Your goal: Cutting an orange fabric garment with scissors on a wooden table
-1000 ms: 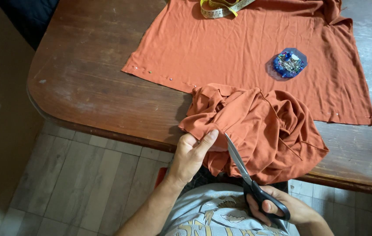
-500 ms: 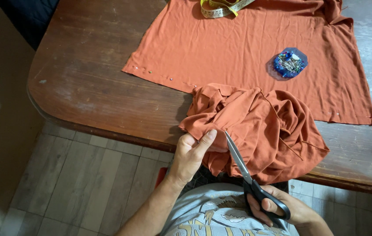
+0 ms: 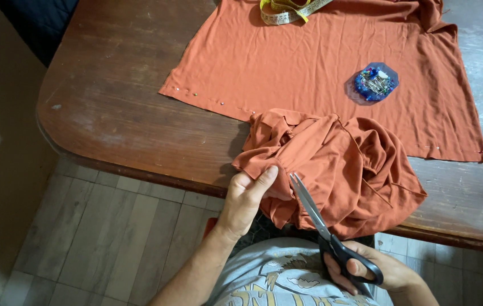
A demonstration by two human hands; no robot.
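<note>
A bunched piece of orange fabric (image 3: 343, 164) hangs over the near edge of a dark wooden table (image 3: 128, 124). My left hand (image 3: 247, 198) pinches its lower left edge between thumb and fingers. My right hand (image 3: 374, 272) holds black-handled scissors (image 3: 323, 226) low by my lap. Their blades point up and left, with the tips at the fabric edge right beside my left thumb. Further back, a larger flat sheet of the same orange fabric (image 3: 309, 62) lies spread on the table.
A round clear box of coloured pins (image 3: 374, 83) sits on the flat sheet. A yellow measuring tape (image 3: 287, 10) lies at its far edge. Pins line the sheet's near edge. Grey floor tiles (image 3: 111, 238) show below the table, with a dark cloth (image 3: 37, 22) at top left.
The scissors' tips have crept slightly up and left toward my left thumb. My left hand keeps its pinch on the fabric edge.
</note>
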